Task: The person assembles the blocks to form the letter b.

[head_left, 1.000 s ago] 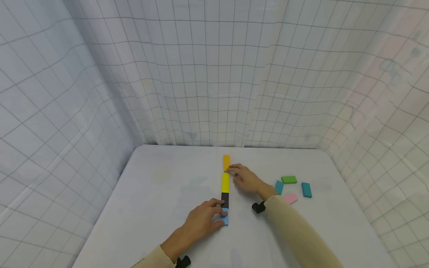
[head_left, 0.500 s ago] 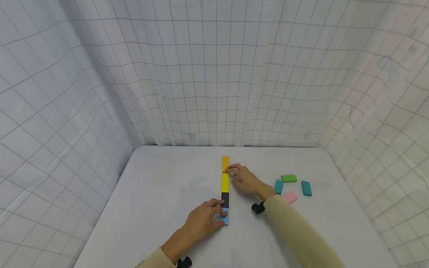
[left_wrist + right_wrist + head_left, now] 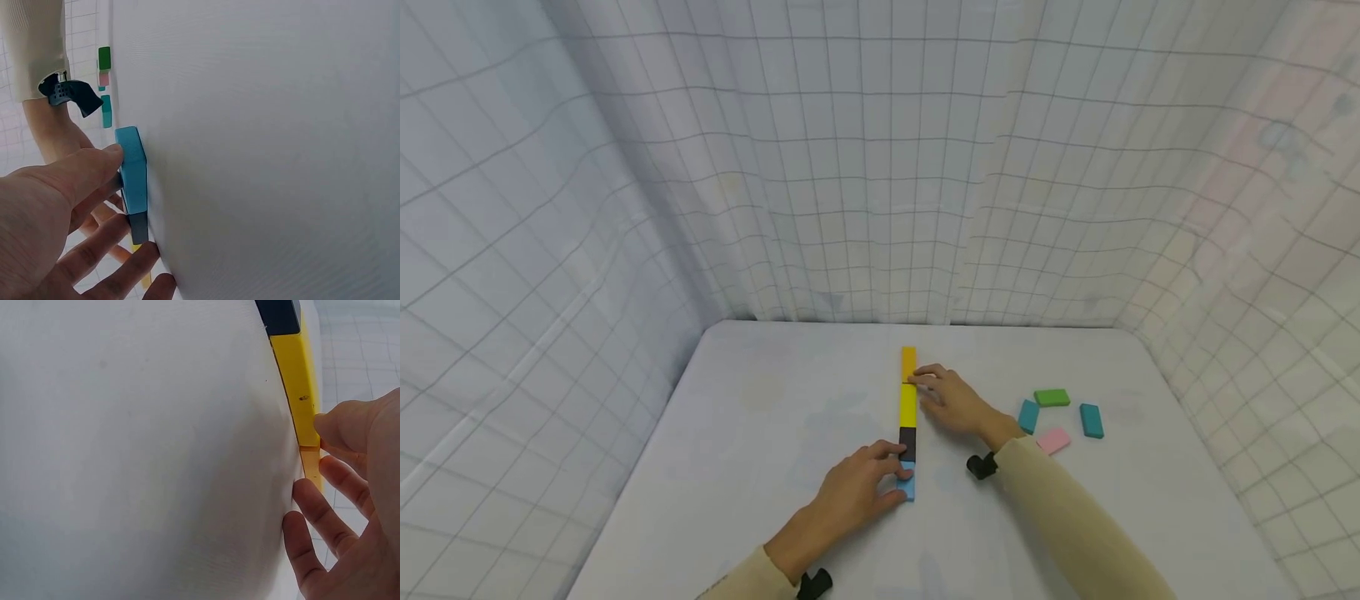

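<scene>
In the head view, a straight row of flat oblong blocks runs away from me: light blue (image 3: 907, 490), black (image 3: 907, 442), yellow (image 3: 907, 406) and orange (image 3: 908, 360). My left hand (image 3: 859, 492) rests over the near end, thumb and index finger on the light blue block, another fingertip by the black one. Up close in the left wrist view, the thumb touches the edge of the blue block (image 3: 134, 181). My right hand (image 3: 953, 400) lies beside the far end. Its index fingertip touches the row where orange meets yellow; its thumb is against the yellow block (image 3: 297, 387) in the right wrist view.
Right of my right forearm lie loose blocks: green (image 3: 1052, 397), pink (image 3: 1053, 441), one teal block (image 3: 1028, 416) and another teal block (image 3: 1092, 421). All lie on a white table (image 3: 760, 467). Grid-patterned curtains (image 3: 865, 167) hang behind it and along both sides.
The orange block has shifted slightly into line with the yellow one, and the gap between them has narrowed. Both hands stay nearly in place; the head view has shifted a little.
</scene>
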`<action>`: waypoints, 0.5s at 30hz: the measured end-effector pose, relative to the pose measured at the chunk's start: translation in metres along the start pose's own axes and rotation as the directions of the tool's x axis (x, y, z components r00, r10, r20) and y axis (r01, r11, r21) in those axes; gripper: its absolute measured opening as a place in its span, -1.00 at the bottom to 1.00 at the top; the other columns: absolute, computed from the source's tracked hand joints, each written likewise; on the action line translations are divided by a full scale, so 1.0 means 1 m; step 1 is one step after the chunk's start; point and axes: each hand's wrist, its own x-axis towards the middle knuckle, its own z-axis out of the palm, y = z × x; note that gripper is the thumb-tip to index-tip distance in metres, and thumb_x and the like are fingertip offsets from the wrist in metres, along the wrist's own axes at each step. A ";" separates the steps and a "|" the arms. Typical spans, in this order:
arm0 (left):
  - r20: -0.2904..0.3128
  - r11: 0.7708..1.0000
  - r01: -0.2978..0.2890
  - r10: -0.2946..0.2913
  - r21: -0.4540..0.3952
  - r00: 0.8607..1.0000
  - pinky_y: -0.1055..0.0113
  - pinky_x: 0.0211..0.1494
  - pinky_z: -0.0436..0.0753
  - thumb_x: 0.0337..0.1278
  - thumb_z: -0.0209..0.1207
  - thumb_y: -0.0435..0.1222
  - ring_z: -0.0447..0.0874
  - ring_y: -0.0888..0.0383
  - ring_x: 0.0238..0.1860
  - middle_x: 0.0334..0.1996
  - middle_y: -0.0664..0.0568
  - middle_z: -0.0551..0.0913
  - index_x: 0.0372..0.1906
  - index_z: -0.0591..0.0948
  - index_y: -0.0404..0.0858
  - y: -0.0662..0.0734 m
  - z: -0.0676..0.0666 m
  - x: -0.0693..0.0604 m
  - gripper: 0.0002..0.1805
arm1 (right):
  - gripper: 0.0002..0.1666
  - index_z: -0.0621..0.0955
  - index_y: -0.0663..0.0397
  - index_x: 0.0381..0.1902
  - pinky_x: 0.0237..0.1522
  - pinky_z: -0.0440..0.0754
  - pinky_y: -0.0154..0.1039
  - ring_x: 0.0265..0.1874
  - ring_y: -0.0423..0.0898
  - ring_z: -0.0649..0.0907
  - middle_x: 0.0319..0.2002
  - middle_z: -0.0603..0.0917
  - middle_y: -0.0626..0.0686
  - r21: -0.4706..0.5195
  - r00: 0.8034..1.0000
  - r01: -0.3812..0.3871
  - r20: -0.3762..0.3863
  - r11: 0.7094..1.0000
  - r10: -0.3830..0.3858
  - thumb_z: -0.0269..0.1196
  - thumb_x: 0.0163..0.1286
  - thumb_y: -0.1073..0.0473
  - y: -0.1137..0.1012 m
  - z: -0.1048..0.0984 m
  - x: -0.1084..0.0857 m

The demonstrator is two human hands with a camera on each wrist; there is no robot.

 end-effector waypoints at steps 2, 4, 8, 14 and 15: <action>-0.002 1.000 0.000 0.000 0.000 1.000 -0.01 0.28 0.92 0.38 0.66 -0.12 0.87 -0.07 0.35 0.46 0.06 0.78 0.10 0.96 0.04 0.000 0.000 0.000 -0.74 | -0.44 0.62 0.14 0.64 0.63 0.57 0.46 0.56 0.42 0.60 0.66 0.54 0.31 0.009 1.000 0.009 -0.011 1.000 -0.009 0.25 0.78 0.26 0.000 0.000 -0.001; -0.002 1.000 0.002 -0.002 0.001 1.000 0.00 0.26 0.93 0.37 0.67 -0.12 0.88 -0.07 0.34 0.46 0.06 0.79 0.09 0.96 0.04 -0.001 0.000 0.001 -0.73 | -0.43 0.62 0.16 0.63 0.62 0.57 0.48 0.56 0.43 0.60 0.65 0.54 0.32 0.011 1.000 0.015 -0.017 1.000 -0.015 0.27 0.76 0.25 0.000 0.001 -0.001; -0.003 1.000 0.008 -0.008 0.002 1.000 0.01 0.24 0.93 0.34 0.68 -0.12 0.88 -0.07 0.33 0.46 0.07 0.79 0.08 0.96 0.04 -0.001 0.000 0.001 -0.74 | -0.43 0.62 0.14 0.65 0.65 0.55 0.46 0.58 0.41 0.59 0.66 0.54 0.30 0.006 1.000 0.003 -0.015 1.000 -0.003 0.26 0.77 0.24 -0.001 0.002 -0.002; -0.012 1.000 0.005 -0.006 -0.003 1.000 0.02 0.23 0.93 0.34 0.69 -0.12 0.89 -0.05 0.31 0.45 0.07 0.80 0.08 0.96 0.04 0.001 -0.001 0.001 -0.73 | -0.43 0.61 0.11 0.66 0.70 0.52 0.41 0.62 0.37 0.58 0.69 0.53 0.25 0.021 1.000 -0.020 -0.014 1.000 0.021 0.26 0.80 0.22 0.001 0.003 -0.001; -0.013 1.000 0.005 -0.005 -0.003 1.000 0.03 0.22 0.94 0.34 0.68 -0.12 0.89 -0.05 0.31 0.45 0.08 0.79 0.08 0.96 0.04 0.001 -0.001 0.001 -0.73 | -0.43 0.61 0.12 0.66 0.70 0.53 0.41 0.62 0.37 0.58 0.69 0.53 0.25 0.020 1.000 -0.019 -0.013 1.000 0.019 0.26 0.80 0.22 0.001 0.003 -0.001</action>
